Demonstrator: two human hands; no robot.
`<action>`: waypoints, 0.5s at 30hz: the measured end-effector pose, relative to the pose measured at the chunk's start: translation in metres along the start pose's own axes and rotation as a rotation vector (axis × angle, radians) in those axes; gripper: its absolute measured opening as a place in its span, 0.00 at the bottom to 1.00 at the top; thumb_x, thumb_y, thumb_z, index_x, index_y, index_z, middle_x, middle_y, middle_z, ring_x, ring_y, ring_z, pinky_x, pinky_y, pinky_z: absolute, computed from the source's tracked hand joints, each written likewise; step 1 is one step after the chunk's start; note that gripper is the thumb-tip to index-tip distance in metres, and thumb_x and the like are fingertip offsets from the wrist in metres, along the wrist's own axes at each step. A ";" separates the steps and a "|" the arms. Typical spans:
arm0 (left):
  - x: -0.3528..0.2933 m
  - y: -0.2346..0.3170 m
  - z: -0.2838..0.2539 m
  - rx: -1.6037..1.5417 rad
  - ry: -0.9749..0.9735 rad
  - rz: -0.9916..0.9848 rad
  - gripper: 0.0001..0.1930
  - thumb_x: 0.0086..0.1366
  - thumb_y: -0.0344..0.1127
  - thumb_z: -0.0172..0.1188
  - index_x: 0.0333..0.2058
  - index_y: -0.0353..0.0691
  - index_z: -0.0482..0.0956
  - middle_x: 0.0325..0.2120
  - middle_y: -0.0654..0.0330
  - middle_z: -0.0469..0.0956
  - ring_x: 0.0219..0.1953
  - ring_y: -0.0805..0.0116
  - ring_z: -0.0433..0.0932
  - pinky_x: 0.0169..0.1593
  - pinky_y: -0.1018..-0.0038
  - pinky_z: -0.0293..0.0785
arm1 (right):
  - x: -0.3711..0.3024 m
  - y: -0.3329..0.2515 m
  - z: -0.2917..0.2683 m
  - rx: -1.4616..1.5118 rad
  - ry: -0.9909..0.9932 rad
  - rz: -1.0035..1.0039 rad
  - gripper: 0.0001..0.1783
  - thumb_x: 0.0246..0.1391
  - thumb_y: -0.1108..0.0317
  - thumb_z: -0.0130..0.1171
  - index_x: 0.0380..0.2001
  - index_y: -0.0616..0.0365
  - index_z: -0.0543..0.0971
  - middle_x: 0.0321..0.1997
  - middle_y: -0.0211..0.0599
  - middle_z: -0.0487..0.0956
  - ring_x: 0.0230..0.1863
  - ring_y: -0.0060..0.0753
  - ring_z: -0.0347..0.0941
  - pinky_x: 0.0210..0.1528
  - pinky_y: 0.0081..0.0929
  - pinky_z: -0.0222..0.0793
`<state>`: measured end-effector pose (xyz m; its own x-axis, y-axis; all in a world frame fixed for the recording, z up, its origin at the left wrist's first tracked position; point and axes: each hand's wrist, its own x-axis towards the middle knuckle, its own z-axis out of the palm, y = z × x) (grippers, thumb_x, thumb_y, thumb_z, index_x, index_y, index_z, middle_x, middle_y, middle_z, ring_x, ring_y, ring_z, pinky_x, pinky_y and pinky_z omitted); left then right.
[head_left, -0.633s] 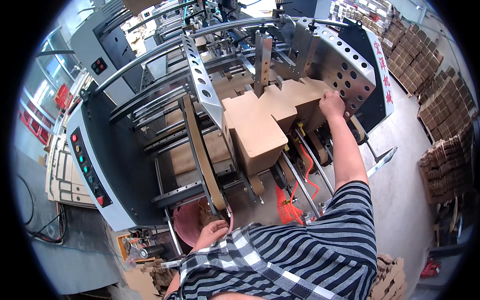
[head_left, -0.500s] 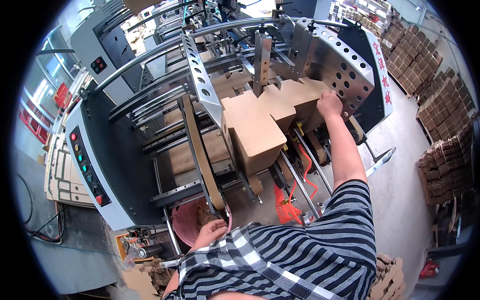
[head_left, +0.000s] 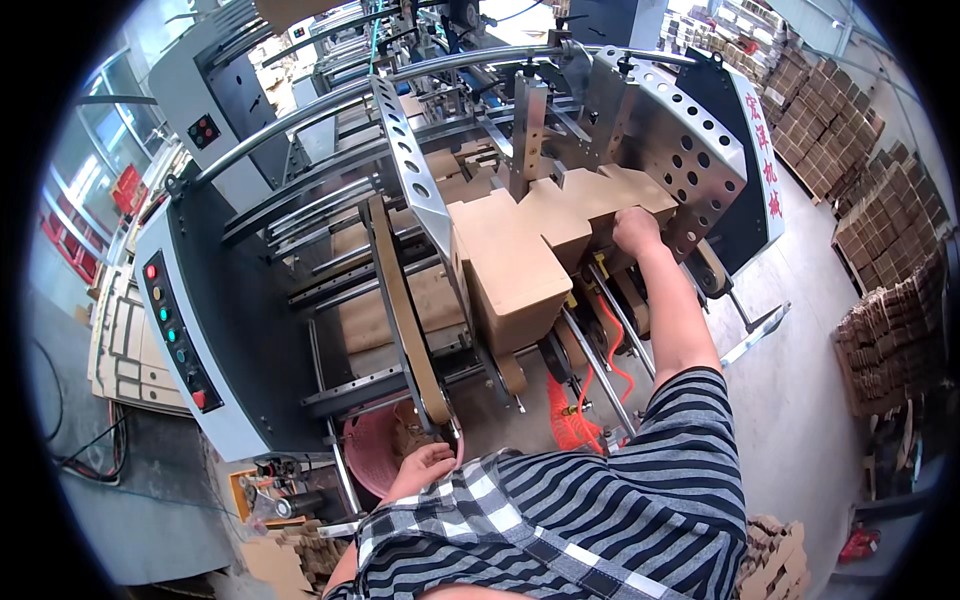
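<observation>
A stack of folded brown cardboard blanks (head_left: 510, 255) stands on edge at the outlet of a machine, between a perforated metal guide (head_left: 402, 150) and a wider perforated plate (head_left: 690, 150). My right hand (head_left: 637, 232) is closed in a fist against the near edge of the stack's right part. Its fingertips are hidden underneath. Low in front of my body, my left hand (head_left: 425, 468) holds nothing, its fingers loosely bent. It is beside the rim of a pink basket (head_left: 370, 450) with cardboard scraps inside.
A button panel (head_left: 172, 335) faces me on the machine's left side. Below the stack run belts (head_left: 405, 320), metal rods and a coiled orange air hose (head_left: 572, 420). Piled cardboard (head_left: 825, 110) stands at the right, and more cardboard pieces (head_left: 285, 560) lie at the lower left.
My right hand has moved left and slightly nearer along the edge of the cardboard stack. My left hand stays by the basket. Cardboard pieces behind the stack have shifted on the machine.
</observation>
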<state>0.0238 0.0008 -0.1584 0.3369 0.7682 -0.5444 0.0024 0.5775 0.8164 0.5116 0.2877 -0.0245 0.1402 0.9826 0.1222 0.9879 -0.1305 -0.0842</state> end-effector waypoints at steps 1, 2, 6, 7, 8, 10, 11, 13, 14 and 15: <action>-0.002 0.002 0.000 -0.005 0.006 -0.011 0.27 0.60 0.32 0.63 0.55 0.26 0.65 0.47 0.51 0.74 0.45 0.70 0.75 0.46 0.78 0.72 | 0.001 -0.004 -0.002 -0.004 -0.023 0.001 0.12 0.44 0.67 0.53 0.30 0.58 0.82 0.37 0.49 0.80 0.43 0.50 0.76 0.46 0.40 0.72; -0.004 0.003 0.000 -0.011 0.013 -0.022 0.27 0.60 0.32 0.63 0.55 0.26 0.65 0.47 0.51 0.74 0.45 0.70 0.75 0.46 0.78 0.72 | 0.001 -0.008 -0.004 -0.008 -0.046 0.002 0.12 0.44 0.68 0.53 0.31 0.58 0.82 0.39 0.48 0.80 0.44 0.50 0.76 0.47 0.40 0.72; -0.006 0.001 0.002 -0.002 0.033 -0.009 0.27 0.60 0.31 0.63 0.54 0.25 0.65 0.47 0.51 0.74 0.44 0.70 0.76 0.46 0.78 0.73 | -0.002 -0.012 -0.015 0.014 -0.165 0.037 0.12 0.43 0.70 0.53 0.31 0.58 0.82 0.39 0.49 0.80 0.44 0.50 0.76 0.47 0.40 0.71; -0.004 0.002 0.003 -0.002 0.024 -0.011 0.27 0.60 0.31 0.63 0.54 0.25 0.65 0.47 0.51 0.74 0.44 0.70 0.76 0.46 0.78 0.73 | 0.000 -0.002 -0.009 0.010 -0.120 0.030 0.12 0.42 0.70 0.53 0.30 0.58 0.82 0.38 0.50 0.80 0.43 0.50 0.76 0.47 0.40 0.71; -0.004 0.002 0.004 -0.003 0.026 -0.009 0.27 0.60 0.31 0.63 0.54 0.25 0.66 0.47 0.51 0.74 0.44 0.70 0.76 0.46 0.78 0.73 | 0.003 0.001 -0.006 0.011 -0.074 0.013 0.11 0.41 0.70 0.53 0.28 0.58 0.82 0.36 0.50 0.80 0.42 0.51 0.76 0.46 0.40 0.71; -0.003 0.000 0.004 -0.006 0.015 -0.001 0.26 0.60 0.31 0.63 0.53 0.26 0.67 0.46 0.52 0.75 0.45 0.69 0.76 0.47 0.77 0.73 | 0.007 0.003 -0.002 -0.008 -0.056 0.046 0.12 0.41 0.69 0.53 0.29 0.58 0.82 0.36 0.49 0.80 0.42 0.50 0.76 0.46 0.40 0.71; -0.004 0.003 0.006 -0.004 0.011 0.002 0.25 0.60 0.31 0.63 0.53 0.26 0.67 0.46 0.52 0.75 0.45 0.70 0.76 0.47 0.77 0.73 | 0.008 0.003 0.000 -0.017 -0.050 0.062 0.12 0.42 0.69 0.52 0.29 0.58 0.82 0.36 0.49 0.80 0.42 0.50 0.76 0.46 0.39 0.71; -0.004 0.007 0.006 0.010 0.009 0.006 0.24 0.60 0.31 0.63 0.52 0.26 0.68 0.45 0.53 0.75 0.44 0.70 0.76 0.47 0.77 0.72 | 0.008 -0.001 -0.001 -0.015 -0.039 0.061 0.12 0.42 0.69 0.52 0.29 0.58 0.82 0.36 0.49 0.80 0.42 0.50 0.76 0.46 0.39 0.71; -0.003 0.008 0.006 0.005 0.003 0.002 0.24 0.60 0.31 0.63 0.52 0.26 0.68 0.45 0.53 0.75 0.44 0.70 0.76 0.47 0.77 0.72 | 0.006 -0.004 -0.002 -0.014 -0.036 0.062 0.12 0.42 0.68 0.52 0.29 0.58 0.82 0.36 0.49 0.80 0.42 0.50 0.76 0.46 0.39 0.71; -0.003 0.009 0.007 0.001 -0.003 -0.002 0.24 0.60 0.31 0.63 0.52 0.26 0.68 0.45 0.53 0.75 0.44 0.70 0.76 0.47 0.77 0.72 | 0.004 -0.005 -0.004 -0.001 -0.053 0.053 0.12 0.43 0.68 0.52 0.29 0.58 0.82 0.36 0.49 0.80 0.42 0.50 0.76 0.47 0.40 0.71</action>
<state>0.0295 0.0016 -0.1482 0.3394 0.7661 -0.5458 0.0037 0.5792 0.8152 0.5077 0.2918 -0.0194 0.1890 0.9798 0.0652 0.9791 -0.1830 -0.0886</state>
